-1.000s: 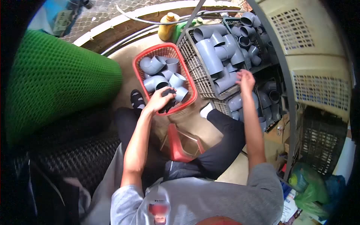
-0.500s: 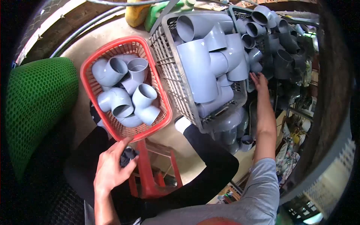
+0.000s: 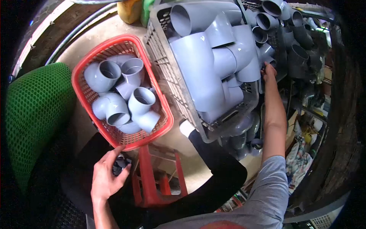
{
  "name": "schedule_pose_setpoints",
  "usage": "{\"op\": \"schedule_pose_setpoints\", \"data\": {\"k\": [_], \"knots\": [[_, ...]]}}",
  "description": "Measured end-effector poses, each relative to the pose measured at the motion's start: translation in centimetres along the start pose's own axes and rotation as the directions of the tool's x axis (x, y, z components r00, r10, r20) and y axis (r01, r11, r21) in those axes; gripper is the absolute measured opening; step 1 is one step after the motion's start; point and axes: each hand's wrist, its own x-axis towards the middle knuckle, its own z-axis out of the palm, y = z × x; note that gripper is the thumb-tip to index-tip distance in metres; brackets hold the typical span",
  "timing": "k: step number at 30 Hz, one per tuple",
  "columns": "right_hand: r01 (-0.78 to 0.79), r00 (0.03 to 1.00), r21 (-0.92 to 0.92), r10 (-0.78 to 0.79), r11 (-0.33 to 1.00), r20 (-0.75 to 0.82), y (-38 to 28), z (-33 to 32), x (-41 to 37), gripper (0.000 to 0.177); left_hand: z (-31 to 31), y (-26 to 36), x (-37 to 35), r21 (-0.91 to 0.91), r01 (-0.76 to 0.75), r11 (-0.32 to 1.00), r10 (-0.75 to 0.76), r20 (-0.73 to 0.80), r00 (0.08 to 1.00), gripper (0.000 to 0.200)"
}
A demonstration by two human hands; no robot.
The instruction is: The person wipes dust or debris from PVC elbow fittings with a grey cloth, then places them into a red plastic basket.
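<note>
My right hand (image 3: 270, 72) reaches past the large grey crate, with its fingers closed at the edge of a small grey pipe fitting (image 3: 270, 60); part of the grip is hidden. At the near rim of the red basket (image 3: 162, 129), my left hand (image 3: 106, 176) curls around a small dark object (image 3: 120, 165) that I cannot make out. Several grey pipe fittings (image 3: 143, 108) lie inside the basket. Bigger grey tee fittings (image 3: 198, 72) are heaped in the grey crate (image 3: 162, 49), between the basket and my right arm.
A red stool (image 3: 146, 175) stands below the basket, beside my bent leg. Green mesh (image 3: 40, 114) rises at the left. Another dark crate area with several fittings (image 3: 297, 61) lies at the far right. Patterned cloth (image 3: 299, 162) hangs right of my arm.
My right hand has moved slightly up and closed its fingers at a small grey fitting. My left hand has shifted a little down and left with the dark object. The whole view has shifted.
</note>
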Motion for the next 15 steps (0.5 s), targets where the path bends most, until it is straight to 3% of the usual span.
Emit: {"op": "schedule_pose_setpoints", "data": {"k": [1, 2, 3, 5, 6, 7, 9, 10, 12, 13, 15], "knots": [[0.099, 0.989, -0.019, -0.1, 0.995, -0.106, 0.2, 0.3, -0.8, 0.024, 0.0, -0.2, -0.2, -0.006, -0.001, 1.0, 0.001, -0.004, 1.0, 0.055], [0.134, 0.983, -0.088, -0.143, 0.987, -0.115, 1.4, -0.2, 1.7, 0.039, -0.2, -0.2, -0.5, -0.006, 0.002, 1.0, -0.002, -0.006, 1.0, 0.055], [0.133, 0.983, -0.066, -0.14, 0.989, -0.115, 1.7, -0.7, 2.3, 0.039, -0.4, -0.2, -0.7, -0.009, 0.001, 1.0, -0.001, -0.007, 1.0, 0.054], [0.358, 0.905, -0.262, -0.402, 0.896, -0.141, 1.1, -2.6, 1.6, 0.031, -0.4, -0.5, -1.2, 0.003, -0.051, 0.999, 0.051, -0.052, 0.997, 0.054], [0.461, 0.834, -0.379, -0.538, 0.802, -0.123, -0.6, -3.1, -2.9, 0.035, -0.6, -0.2, -1.5, -0.002, -0.049, 0.999, 0.049, -0.051, 0.998, 0.054], [0.464, 0.831, -0.368, -0.539, 0.806, -0.133, -1.4, -3.9, -4.7, 0.035, -0.9, 0.1, -1.8, -0.007, -0.047, 0.999, 0.047, -0.046, 0.998, 0.054], [0.605, 0.696, -0.482, -0.715, 0.634, -0.067, -2.6, -5.8, -7.6, 0.039, -1.0, 0.2, -2.3, -0.013, -0.086, 0.996, 0.085, -0.056, 0.995, 0.053], [0.605, 0.693, -0.479, -0.717, 0.636, -0.076, -2.9, -6.9, -9.5, 0.039, -1.0, 0.0, -2.6, -0.012, -0.134, 0.991, 0.133, -0.077, 0.988, 0.053], [0.73, 0.452, -0.573, -0.892, 0.373, -0.006, -3.3, -8.4, -16.1, 0.04, -1.2, 0.3, -3.4, -0.027, -0.201, 0.979, 0.198, -0.086, 0.976, 0.054], [0.729, 0.455, -0.567, -0.89, 0.384, -0.017, -3.3, -9.3, -20.1, 0.04, -1.0, -0.3, -3.7, -0.021, -0.25, 0.968, 0.247, -0.09, 0.965, 0.054], [0.81, 0.493, -0.372, -0.87, 0.453, 0.014, -3.3, -10.5, -29.3, 0.033, -1.0, 0.5, -4.6, -0.114, -0.243, 0.963, 0.236, -0.073, 0.969, 0.049]]}}
